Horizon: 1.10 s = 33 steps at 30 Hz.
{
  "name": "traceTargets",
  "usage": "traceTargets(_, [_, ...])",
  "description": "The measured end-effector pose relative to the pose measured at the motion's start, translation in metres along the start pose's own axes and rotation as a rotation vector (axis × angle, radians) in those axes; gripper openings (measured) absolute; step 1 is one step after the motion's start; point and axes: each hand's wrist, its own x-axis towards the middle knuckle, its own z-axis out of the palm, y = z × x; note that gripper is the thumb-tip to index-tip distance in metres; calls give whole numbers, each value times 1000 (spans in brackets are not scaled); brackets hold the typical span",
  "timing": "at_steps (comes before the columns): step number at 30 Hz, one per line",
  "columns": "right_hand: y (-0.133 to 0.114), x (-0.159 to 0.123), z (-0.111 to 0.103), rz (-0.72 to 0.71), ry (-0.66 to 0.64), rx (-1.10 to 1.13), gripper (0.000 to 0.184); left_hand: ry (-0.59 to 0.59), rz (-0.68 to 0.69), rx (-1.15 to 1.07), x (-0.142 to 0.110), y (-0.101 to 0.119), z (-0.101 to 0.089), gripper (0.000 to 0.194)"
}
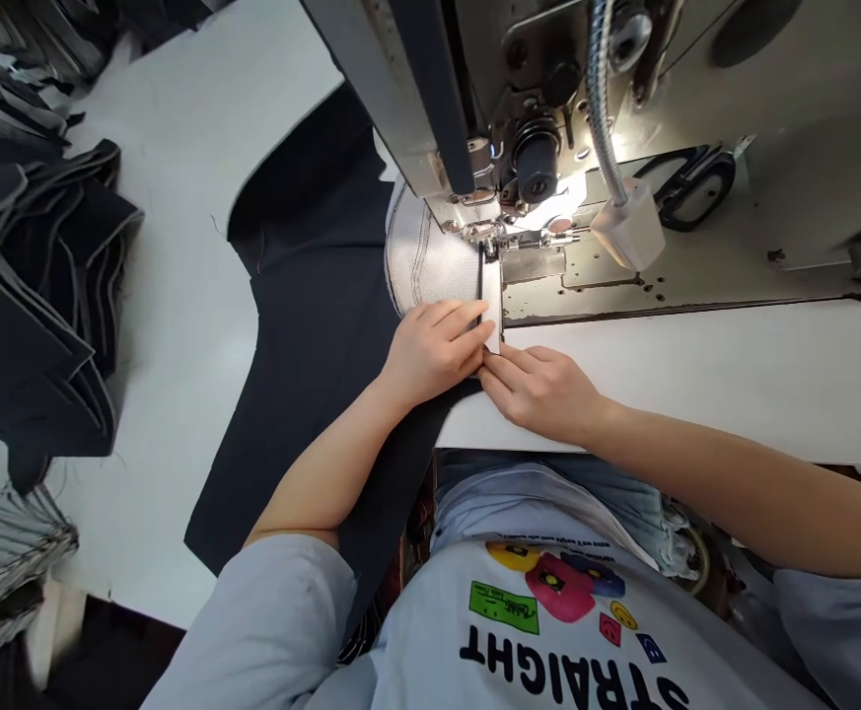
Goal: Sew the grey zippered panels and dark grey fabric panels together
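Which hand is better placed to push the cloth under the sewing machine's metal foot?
Probably the left hand. It lies against the grey mesh cloth, close to the presser foot. The right hand sits farther back, by the end of the white strip.

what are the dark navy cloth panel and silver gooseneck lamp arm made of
The dark navy cloth panel looks like matte fabric, limp with cut edges; the fibre can't be told. The silver gooseneck lamp arm looks like ribbed coiled metal, shiny.
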Motion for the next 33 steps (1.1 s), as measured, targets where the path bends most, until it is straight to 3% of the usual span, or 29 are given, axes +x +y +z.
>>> traceTargets(5, [-1,-3,-5,28,-9,12,23,-82,38,-70,-2,-2,-3,28])
traceTargets(12, [6,1,-6,146,-20,-14,22,34,-2,-76,2,-8,9,26])
traceTargets(21, [25,9,8,330,-128,31,32,40,-89,-81,30,-33,25,27])
traceTargets(30, [46,23,11,459,-332,31,39,67,63,-114,52,-80,49,27])
traceTargets(33, [52,25,12,453,-345,23,39,35,118,-114,49,-89,47,26])
